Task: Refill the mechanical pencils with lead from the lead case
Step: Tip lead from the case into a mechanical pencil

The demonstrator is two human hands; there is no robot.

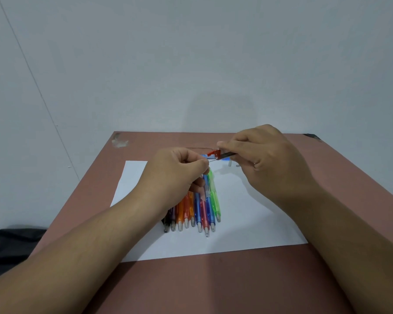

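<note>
Bare forearms, ring [255, 163] on right hand [266, 155]

pencils [197, 207] crowd the paper's [247, 223] middle; bare paper lies open to their right.

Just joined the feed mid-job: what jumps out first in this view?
The two hands meet above the middle of the table: the right hand holds the lead case by its red end, and the left hand pinches a thin lead coming from it. Below them, a row of colourful mechanical pencils lies side by side on a white sheet.
</note>
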